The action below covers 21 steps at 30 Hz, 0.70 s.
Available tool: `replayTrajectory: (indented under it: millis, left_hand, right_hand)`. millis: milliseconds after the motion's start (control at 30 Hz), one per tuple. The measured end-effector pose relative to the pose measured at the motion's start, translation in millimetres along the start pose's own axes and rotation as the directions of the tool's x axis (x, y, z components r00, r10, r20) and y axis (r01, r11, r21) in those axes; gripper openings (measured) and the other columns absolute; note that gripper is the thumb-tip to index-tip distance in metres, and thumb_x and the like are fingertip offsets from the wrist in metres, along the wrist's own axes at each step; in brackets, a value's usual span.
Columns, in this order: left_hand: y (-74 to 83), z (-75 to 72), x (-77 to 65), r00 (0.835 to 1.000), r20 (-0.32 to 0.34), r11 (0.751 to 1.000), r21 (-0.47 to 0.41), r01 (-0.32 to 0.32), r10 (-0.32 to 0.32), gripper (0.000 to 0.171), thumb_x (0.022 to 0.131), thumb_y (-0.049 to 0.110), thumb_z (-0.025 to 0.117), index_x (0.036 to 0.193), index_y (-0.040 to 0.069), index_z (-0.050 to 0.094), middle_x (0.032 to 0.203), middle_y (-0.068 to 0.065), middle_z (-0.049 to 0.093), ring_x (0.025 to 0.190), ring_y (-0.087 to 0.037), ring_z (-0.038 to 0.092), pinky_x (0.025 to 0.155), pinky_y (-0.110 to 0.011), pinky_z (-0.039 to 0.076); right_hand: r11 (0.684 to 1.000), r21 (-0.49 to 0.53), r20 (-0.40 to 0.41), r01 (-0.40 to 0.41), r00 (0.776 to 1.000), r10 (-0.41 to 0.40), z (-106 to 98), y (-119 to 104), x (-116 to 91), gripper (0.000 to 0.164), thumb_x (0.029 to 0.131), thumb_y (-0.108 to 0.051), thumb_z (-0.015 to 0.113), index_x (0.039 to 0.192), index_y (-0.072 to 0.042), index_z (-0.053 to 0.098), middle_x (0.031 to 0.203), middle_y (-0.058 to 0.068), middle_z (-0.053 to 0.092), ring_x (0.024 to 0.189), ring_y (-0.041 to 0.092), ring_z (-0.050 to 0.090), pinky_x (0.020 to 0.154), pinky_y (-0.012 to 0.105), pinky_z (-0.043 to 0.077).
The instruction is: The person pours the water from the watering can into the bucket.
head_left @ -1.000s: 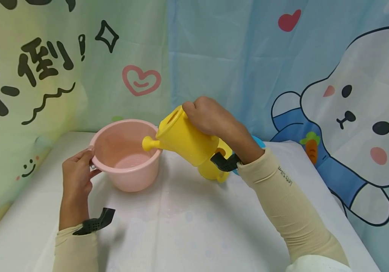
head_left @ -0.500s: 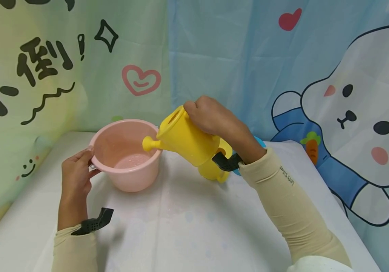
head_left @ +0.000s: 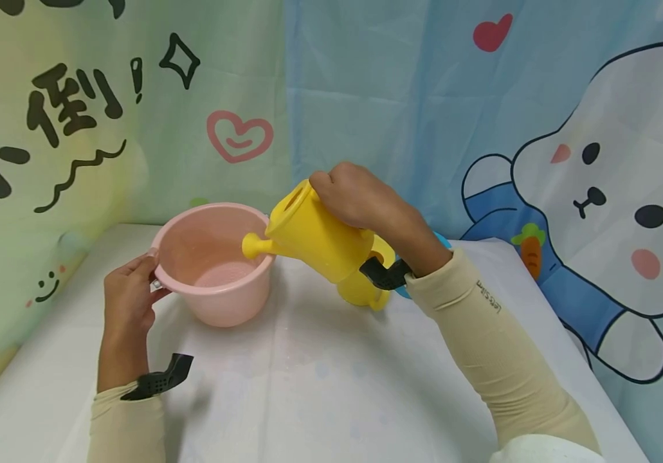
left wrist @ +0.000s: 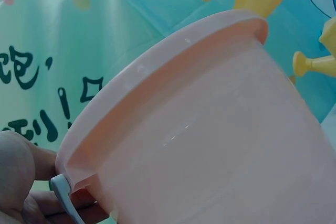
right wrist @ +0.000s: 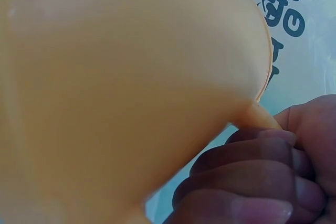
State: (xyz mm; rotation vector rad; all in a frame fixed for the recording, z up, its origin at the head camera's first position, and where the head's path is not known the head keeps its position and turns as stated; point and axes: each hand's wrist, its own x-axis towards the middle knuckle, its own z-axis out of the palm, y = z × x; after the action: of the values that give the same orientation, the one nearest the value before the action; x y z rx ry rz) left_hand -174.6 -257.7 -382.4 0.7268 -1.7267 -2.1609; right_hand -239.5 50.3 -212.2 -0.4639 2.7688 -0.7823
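Note:
A pink bucket (head_left: pixel 227 302) stands on the white table, its mouth tipped slightly toward me. My left hand (head_left: pixel 128 292) grips its rim at the left, thumb at the edge and fingers below; in the left wrist view a pale handle end (left wrist: pixel 62 190) hangs beside those fingers. Above the table, my right hand (head_left: pixel 357 196) holds a yellow watering can (head_left: pixel 322 235) by its handle, fingers curled round it in the right wrist view. The can tilts left, and its round spout head (head_left: pixel 253 245) reaches over the bucket's right rim. No water stream shows clearly.
Behind the held can, a second yellow watering can (head_left: pixel 360 290) stands on the table, partly hidden. A blue object (head_left: pixel 442 240) shows behind the right wrist. The white tabletop (head_left: pixel 319 386) carries some wet drops, and a printed cloth (head_left: pixel 354 96) hangs behind.
Both hands, the bucket and the tilted watering can hold almost the same position throughout. Only a very slight shift of the whole view shows.

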Motion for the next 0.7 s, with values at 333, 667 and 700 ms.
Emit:
replayTrajectory:
  millis: [333,667,700]
  left_hand:
    - [-0.5,1.1,0.8,1.0,0.011,1.0,0.029,0.002,-0.003,0.05,0.096,0.037,0.059,0.135,0.006,0.058,0.115,-0.006,0.056,0.094,-0.018,0.056,0.064,-0.022,0.056]
    - [1.6,1.1,-2.1,1.0,0.0,1.0,0.008,0.012,-0.012,0.048,0.097,0.034,0.059,0.135,0.004,0.058,0.112,-0.005,0.056,0.094,-0.018,0.055,0.063,-0.022,0.056]
    - [1.8,1.3,-2.5,1.0,-0.002,1.0,0.004,0.011,-0.011,0.047,0.097,0.033,0.059,0.134,0.004,0.058,0.111,-0.005,0.056,0.093,-0.018,0.055,0.063,-0.022,0.056]
  right_hand:
    - [1.0,-0.013,0.0,-0.016,1.0,0.016,-0.2,-2.0,0.7,0.047,0.103,-0.036,0.026,0.089,-0.003,0.055,0.081,0.011,0.052,0.069,0.025,0.055,0.062,0.032,0.043]
    - [1.0,-0.013,-0.009,0.022,1.0,-0.022,1.2,-0.8,0.4,0.046,0.103,-0.035,0.026,0.083,-0.003,0.053,0.075,0.009,0.049,0.064,0.025,0.052,0.06,0.031,0.04]
    - [1.0,-0.012,-0.007,0.022,1.0,-0.022,1.2,-0.9,0.1,0.046,0.103,-0.034,0.026,0.083,-0.003,0.053,0.075,0.009,0.048,0.064,0.025,0.051,0.06,0.031,0.039]
